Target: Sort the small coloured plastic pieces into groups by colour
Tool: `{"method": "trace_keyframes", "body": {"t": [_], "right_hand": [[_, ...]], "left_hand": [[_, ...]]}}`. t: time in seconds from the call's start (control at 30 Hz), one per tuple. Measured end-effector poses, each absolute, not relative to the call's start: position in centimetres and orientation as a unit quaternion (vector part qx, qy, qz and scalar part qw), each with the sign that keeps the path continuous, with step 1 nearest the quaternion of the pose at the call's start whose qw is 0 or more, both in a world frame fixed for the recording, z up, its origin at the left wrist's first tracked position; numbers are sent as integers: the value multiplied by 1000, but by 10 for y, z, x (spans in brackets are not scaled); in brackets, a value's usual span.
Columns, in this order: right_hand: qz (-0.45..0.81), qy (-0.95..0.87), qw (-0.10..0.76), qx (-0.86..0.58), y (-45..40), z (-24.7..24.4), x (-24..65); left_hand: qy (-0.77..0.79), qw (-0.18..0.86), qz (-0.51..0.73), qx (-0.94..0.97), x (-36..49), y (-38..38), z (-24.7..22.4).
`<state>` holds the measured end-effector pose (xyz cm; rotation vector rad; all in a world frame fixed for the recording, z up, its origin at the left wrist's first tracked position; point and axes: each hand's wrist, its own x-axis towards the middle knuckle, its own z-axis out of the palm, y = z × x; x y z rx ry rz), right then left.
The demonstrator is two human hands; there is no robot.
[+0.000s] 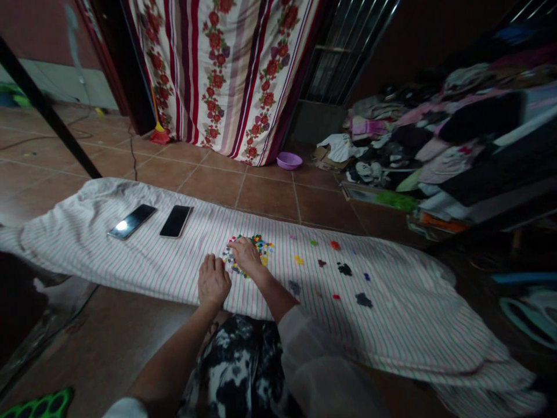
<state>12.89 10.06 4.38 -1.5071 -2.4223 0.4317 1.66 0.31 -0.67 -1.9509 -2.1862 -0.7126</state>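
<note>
A loose pile of small plastic pieces in many colours (265, 247) lies on a striped cloth (270, 302). My right hand (246, 255) reaches over the pile, its fingers bent together and touching the pieces; whatever is between the fingertips is hidden. Just left of the pile, my left hand (214, 281) rests palm down on the cloth, fingers stretched forward, holding nothing visible. Small separate groups lie to the right, among them yellow pieces (298, 260), black pieces (345, 269), orange-red pieces (335, 245), dark grey pieces (364, 300) and grey pieces (294, 287).
Two phones, one showing glare (132, 222) and one dark (176, 222), lie on the cloth's left side. Beyond it are a tiled floor, a purple basin (289, 161), a flowered curtain (226, 75) and heaped clothes (435, 128). A green perforated object (41, 405) is at lower left.
</note>
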Motion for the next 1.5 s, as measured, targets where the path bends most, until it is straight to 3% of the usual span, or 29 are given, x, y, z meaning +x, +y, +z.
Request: {"method": "trace_keyframes", "body": {"t": [0.23, 0.8, 1.07, 1.5], "right_hand": [[130, -843, 93, -513, 113, 45, 118], [131, -834, 121, -523, 114, 39, 118], [169, -812, 206, -518, 109, 40, 126], [441, -555, 467, -528, 104, 32, 162]], "left_hand": [[-724, 71, -243, -642, 17, 4, -9], [-725, 43, -260, -637, 17, 4, -9], [-724, 56, -253, -639, 17, 4, -10], [-723, 40, -255, -641, 15, 4, -7]]}}
